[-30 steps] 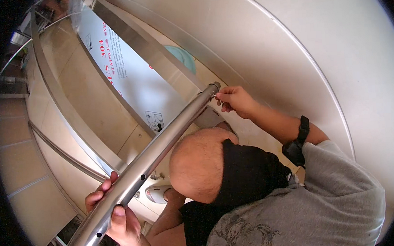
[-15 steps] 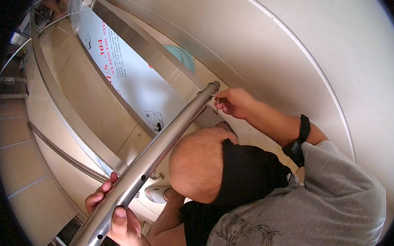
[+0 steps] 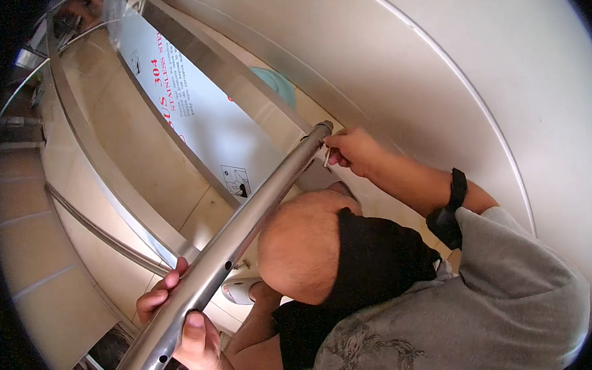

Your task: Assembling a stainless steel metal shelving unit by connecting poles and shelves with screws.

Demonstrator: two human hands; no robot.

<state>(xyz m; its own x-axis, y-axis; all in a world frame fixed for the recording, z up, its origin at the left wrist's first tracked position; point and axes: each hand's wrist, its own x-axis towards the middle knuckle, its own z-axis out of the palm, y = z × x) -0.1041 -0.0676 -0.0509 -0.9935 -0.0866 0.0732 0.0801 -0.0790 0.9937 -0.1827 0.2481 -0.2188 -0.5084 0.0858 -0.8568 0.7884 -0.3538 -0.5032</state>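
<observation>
left grip [image 3: 203, 345]: the tube hides its palm | steel tube [image 3: 244, 231]: lower edge cuts its near end, below left grip | small metal piece [image 3: 327, 159] in right grip [image 3: 353, 151]: partly covered, kind unclear | teal basin [image 3: 280, 85] beyond right grip: steel frame [image 3: 228, 74] hides part

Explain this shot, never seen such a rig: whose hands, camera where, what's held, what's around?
No machine here, just a person's bare hands. The view is from a fisheye camera worn on the head, looking down, so straight edges bow. The left hand grips a long, shiny, round steel tube with dark holes. Near its far end, the right hand pinches a thin, pale, rod-like piece, too small to identify, in its fingers. Beyond the tube are flat grey metal bars, a pale-blue flat panel with red print, and beige floor tiles.
</observation>
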